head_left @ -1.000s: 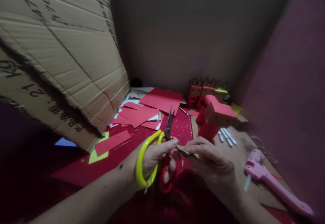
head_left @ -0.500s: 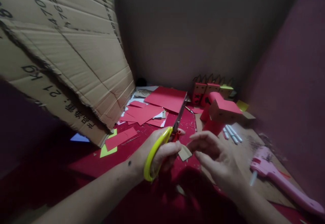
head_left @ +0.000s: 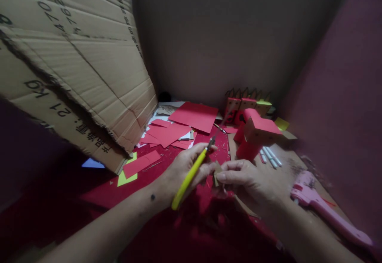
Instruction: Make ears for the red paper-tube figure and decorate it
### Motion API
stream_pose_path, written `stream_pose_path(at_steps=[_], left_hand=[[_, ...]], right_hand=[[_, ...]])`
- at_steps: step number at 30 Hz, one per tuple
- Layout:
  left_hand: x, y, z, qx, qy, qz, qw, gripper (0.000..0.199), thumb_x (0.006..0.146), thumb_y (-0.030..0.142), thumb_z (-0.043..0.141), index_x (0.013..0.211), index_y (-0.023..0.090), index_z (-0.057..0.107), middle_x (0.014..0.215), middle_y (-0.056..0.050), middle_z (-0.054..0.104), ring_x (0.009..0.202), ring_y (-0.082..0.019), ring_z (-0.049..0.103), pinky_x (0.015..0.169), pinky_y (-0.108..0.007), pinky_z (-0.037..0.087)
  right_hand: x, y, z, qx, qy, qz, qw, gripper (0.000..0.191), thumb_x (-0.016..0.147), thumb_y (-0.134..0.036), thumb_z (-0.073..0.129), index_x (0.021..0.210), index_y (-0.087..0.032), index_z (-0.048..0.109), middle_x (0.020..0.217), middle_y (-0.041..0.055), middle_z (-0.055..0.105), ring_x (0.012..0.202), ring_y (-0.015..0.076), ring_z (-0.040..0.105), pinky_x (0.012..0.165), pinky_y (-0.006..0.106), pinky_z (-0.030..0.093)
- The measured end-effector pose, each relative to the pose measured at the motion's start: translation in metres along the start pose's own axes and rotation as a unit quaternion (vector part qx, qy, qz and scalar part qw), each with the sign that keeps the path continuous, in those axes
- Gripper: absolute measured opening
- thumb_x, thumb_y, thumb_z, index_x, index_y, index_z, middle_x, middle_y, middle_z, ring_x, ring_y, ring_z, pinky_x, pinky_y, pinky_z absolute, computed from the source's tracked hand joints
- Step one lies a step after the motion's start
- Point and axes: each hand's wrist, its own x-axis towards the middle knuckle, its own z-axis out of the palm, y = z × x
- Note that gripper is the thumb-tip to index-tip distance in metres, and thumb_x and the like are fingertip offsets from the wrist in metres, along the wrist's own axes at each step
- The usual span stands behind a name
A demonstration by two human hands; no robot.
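Note:
A pair of scissors (head_left: 189,180) with yellow handles hangs on my left hand (head_left: 185,166), its blades pointing away from me and slightly blurred. That hand's fingers are closed, and their tips touch the left side of a small piece of cardboard (head_left: 217,174). From the other side, my right hand (head_left: 243,175) pinches the same piece between thumb and fingers. Both hands are above the dark red tabletop, close together. Just beyond my right hand stands a red paper-covered cardboard figure (head_left: 259,129).
Corrugated cardboard (head_left: 98,64) rises at the left. Red paper sheets (head_left: 195,115) and cut strips lie at the back. Several small box figures (head_left: 246,106) stand by the wall. White markers (head_left: 271,157) and a pink glue gun (head_left: 325,209) rest on a cardboard sheet at the right.
My right hand has moved left and closed on the small cardboard piece, which is now turned more edge-on. The scissors in my left hand have rotated, so the handles show edge-on.

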Motion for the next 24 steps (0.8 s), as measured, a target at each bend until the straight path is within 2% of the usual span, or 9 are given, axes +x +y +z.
stream_pose_path(at_steps=[2, 5, 7, 10, 12, 16, 19, 22, 24], left_hand=[[0.0, 0.003, 0.0, -0.027, 0.033, -0.025, 0.999, 0.04, 0.083, 0.036, 0.055, 0.115, 0.014, 0.05, 0.068, 0.003, 0.054, 0.044, -0.006, 0.046, 0.04, -0.019, 0.037], [-0.004, 0.006, 0.001, -0.06, 0.052, -0.056, 0.995, 0.045, 0.08, 0.043, 0.059, 0.112, 0.012, 0.053, 0.062, 0.003, 0.052, 0.042, -0.007, 0.046, 0.038, -0.019, 0.036], [-0.007, 0.006, 0.002, -0.06, 0.053, -0.07, 0.994, 0.045, 0.08, 0.046, 0.059, 0.109, 0.012, 0.055, 0.057, 0.004, 0.05, 0.041, -0.008, 0.044, 0.037, -0.019, 0.035], [-0.009, 0.005, 0.004, -0.043, 0.04, -0.081, 0.995, 0.042, 0.079, 0.049, 0.06, 0.099, 0.012, 0.057, 0.059, 0.003, 0.052, 0.043, -0.007, 0.045, 0.04, -0.02, 0.036], [-0.008, 0.005, 0.006, -0.039, 0.033, -0.082, 0.995, 0.038, 0.077, 0.043, 0.063, 0.098, 0.012, 0.057, 0.062, 0.003, 0.053, 0.043, -0.006, 0.044, 0.041, -0.02, 0.036], [-0.006, 0.01, 0.009, -0.035, 0.049, -0.067, 0.996, 0.04, 0.072, 0.024, 0.063, 0.109, 0.014, 0.052, 0.065, 0.005, 0.053, 0.042, -0.005, 0.043, 0.042, -0.019, 0.036], [-0.007, 0.015, 0.006, -0.022, 0.056, -0.054, 0.997, 0.041, 0.071, 0.021, 0.062, 0.11, 0.014, 0.051, 0.066, 0.005, 0.053, 0.044, -0.005, 0.044, 0.044, -0.019, 0.037], [-0.013, 0.011, -0.001, 0.049, 0.037, -0.037, 0.997, 0.039, 0.081, 0.028, 0.056, 0.117, 0.016, 0.049, 0.068, 0.004, 0.055, 0.046, -0.007, 0.049, 0.047, -0.02, 0.041], [-0.021, 0.002, -0.006, 0.175, 0.033, 0.003, 0.984, 0.035, 0.09, 0.03, 0.042, 0.121, 0.017, 0.048, 0.065, 0.002, 0.057, 0.049, -0.01, 0.053, 0.047, -0.021, 0.043]], right_hand=[[0.0, -0.001, 0.002, 0.033, 0.009, -0.01, 0.999, 0.01, 0.06, -0.018, 0.075, 0.058, -0.012, 0.068, 0.053, 0.0036, 0.067, 0.048, 0.0109, 0.061, 0.05, 0.02, 0.046], [0.001, 0.001, 0.005, 0.069, 0.014, -0.03, 0.997, 0.012, 0.059, -0.021, 0.076, 0.056, -0.013, 0.068, 0.052, 0.0025, 0.067, 0.048, 0.0108, 0.061, 0.048, 0.019, 0.047], [0.001, 0.004, 0.007, 0.084, 0.018, -0.044, 0.995, 0.012, 0.059, -0.023, 0.077, 0.06, -0.013, 0.07, 0.054, 0.0025, 0.067, 0.049, 0.0106, 0.061, 0.048, 0.019, 0.046], [0.001, 0.008, 0.011, 0.089, 0.028, -0.064, 0.994, 0.014, 0.061, -0.023, 0.079, 0.067, -0.012, 0.072, 0.058, 0.0028, 0.068, 0.051, 0.0098, 0.061, 0.05, 0.018, 0.046], [0.0, 0.01, 0.014, 0.087, 0.042, -0.085, 0.992, 0.011, 0.063, -0.02, 0.078, 0.066, -0.013, 0.071, 0.059, 0.0015, 0.067, 0.051, 0.0086, 0.059, 0.051, 0.018, 0.045], [-0.001, 0.012, 0.019, 0.082, 0.073, -0.121, 0.987, 0.009, 0.065, -0.018, 0.078, 0.063, -0.015, 0.07, 0.058, -0.0007, 0.065, 0.054, 0.0084, 0.056, 0.057, 0.018, 0.045], [0.001, 0.014, 0.019, 0.081, 0.08, -0.132, 0.985, 0.008, 0.066, -0.019, 0.078, 0.064, -0.015, 0.071, 0.062, 0.0014, 0.068, 0.057, 0.0103, 0.057, 0.06, 0.021, 0.046], [0.004, 0.016, 0.017, 0.115, 0.092, -0.152, 0.977, 0.007, 0.066, -0.02, 0.078, 0.068, -0.016, 0.073, 0.066, 0.0031, 0.07, 0.06, 0.0123, 0.06, 0.062, 0.023, 0.048], [0.005, 0.016, 0.016, 0.14, 0.115, -0.166, 0.969, 0.012, 0.063, -0.023, 0.08, 0.07, -0.016, 0.074, 0.067, 0.0025, 0.071, 0.063, 0.0126, 0.062, 0.064, 0.022, 0.049]])
